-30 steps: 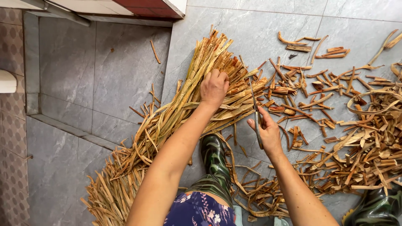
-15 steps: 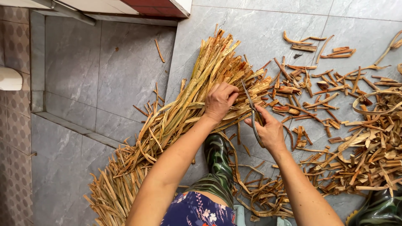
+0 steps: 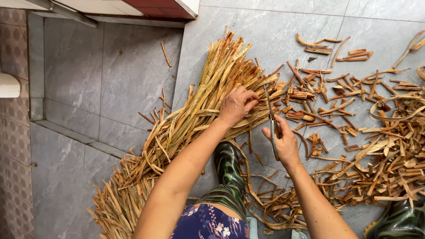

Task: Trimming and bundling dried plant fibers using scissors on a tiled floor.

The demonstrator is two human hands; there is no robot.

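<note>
A long bundle of dry, straw-coloured plant strips lies diagonally across the grey tiled floor. My left hand presses down on the bundle near its upper end, fingers curled around a few strips. My right hand grips a pair of scissors, blades pointing up toward the strips just right of my left hand. Cut brown pieces are scattered to the right of the scissors.
A green rubber boot stands between my arms, a second boot at the lower right corner. The floor drops by a step at the left. A white object sits at the left edge.
My left hand slid down the bundle and curled its fingers onto strips. My right hand brought the scissors closer to the left hand.
</note>
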